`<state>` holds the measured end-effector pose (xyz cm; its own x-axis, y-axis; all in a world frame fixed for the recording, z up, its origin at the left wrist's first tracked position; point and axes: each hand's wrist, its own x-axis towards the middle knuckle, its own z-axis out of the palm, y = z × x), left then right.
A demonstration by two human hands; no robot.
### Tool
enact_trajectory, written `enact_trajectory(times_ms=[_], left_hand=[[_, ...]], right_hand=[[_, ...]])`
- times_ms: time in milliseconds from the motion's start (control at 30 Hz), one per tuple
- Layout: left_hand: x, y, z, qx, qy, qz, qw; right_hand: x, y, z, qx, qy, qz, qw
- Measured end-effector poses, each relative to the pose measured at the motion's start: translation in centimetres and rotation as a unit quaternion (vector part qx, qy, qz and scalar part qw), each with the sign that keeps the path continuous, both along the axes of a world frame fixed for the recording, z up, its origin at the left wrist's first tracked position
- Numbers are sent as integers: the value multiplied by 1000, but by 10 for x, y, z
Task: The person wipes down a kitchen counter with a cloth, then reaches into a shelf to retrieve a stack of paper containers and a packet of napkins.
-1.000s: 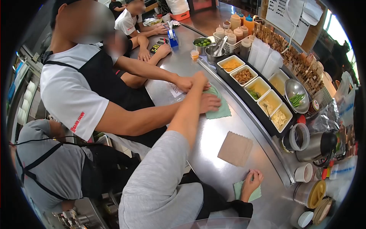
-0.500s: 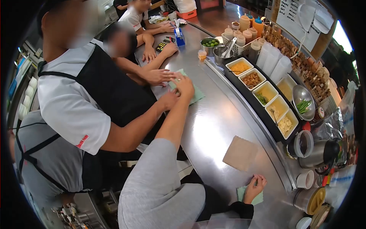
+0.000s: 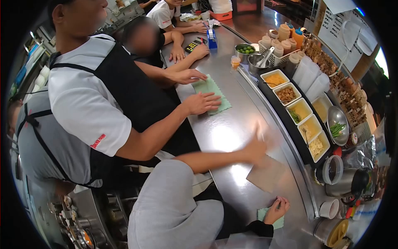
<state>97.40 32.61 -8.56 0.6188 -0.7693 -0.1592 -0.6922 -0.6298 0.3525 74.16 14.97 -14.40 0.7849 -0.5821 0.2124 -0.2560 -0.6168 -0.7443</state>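
My left hand (image 3: 256,147) is blurred in motion, fingers apart and holding nothing, just above the steel counter (image 3: 226,133) at the far edge of a brown cloth (image 3: 265,175). With curled fingers, my right hand (image 3: 277,208) holds down a small green cloth (image 3: 265,216) at the counter's near end. Further along, a co-worker in a white shirt and black apron rests both hands (image 3: 202,102) on a larger green cloth (image 3: 212,92).
A black tray of yellow tubs (image 3: 299,111) with fillings runs along the counter's right side. Sauce bottles (image 3: 285,36), a bowl of limes (image 3: 245,50), metal pots (image 3: 347,182) and cups (image 3: 329,208) stand beyond. Other people lean on the far counter.
My left hand has left the larger green cloth and swung back toward me to the brown cloth. The co-worker's hands stay on the green cloth. My right hand has not moved.
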Motion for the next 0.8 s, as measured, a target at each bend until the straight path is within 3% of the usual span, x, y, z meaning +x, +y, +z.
enact_trajectory(times_ms=[33,67,133,200,267,300,367,433,500,533,600,633,667,767,800], left_hand=[[-32,-3,-17,-172,-19,-88,981],[-65,-6,-35,-312,-53,-193,929],[-61,7,-50,-318,62,-273,906],[6,29,-36,-242,-8,-41,969],[100,92,-36,-77,-186,122,972],[131,116,-35,-33,-245,172,954],[113,102,-28,-40,-255,168,952],[9,36,-28,-138,-88,18,986],[-65,13,-39,-313,35,-190,930],[-70,14,-42,-328,79,-189,922],[-7,41,-36,-255,169,31,952],[20,55,-54,-161,-34,73,984],[47,68,-72,-43,-216,133,966],[5,46,-33,-178,-293,70,937],[-25,31,-17,-200,-189,-37,961]], right_hand=[[1,0,0,12,-4,-9,1000],[1,-2,-4,13,-12,-4,1000],[-3,-10,-12,-53,-17,24,998],[-1,-5,-3,-38,-3,19,999],[-4,0,-1,-21,15,11,1000],[-3,0,-2,-18,8,2,1000],[2,-3,-6,-17,-6,-9,1000],[-1,-9,-15,-74,2,-3,997],[0,-4,-10,-48,-3,2,999],[-3,-4,-4,-23,-4,4,1000],[0,0,6,-29,4,-11,1000],[-2,0,7,-25,-2,-5,1000],[-7,-2,6,-29,-1,-18,999],[2,1,1,-36,-23,-26,999],[1,1,2,-40,-19,-22,999]])
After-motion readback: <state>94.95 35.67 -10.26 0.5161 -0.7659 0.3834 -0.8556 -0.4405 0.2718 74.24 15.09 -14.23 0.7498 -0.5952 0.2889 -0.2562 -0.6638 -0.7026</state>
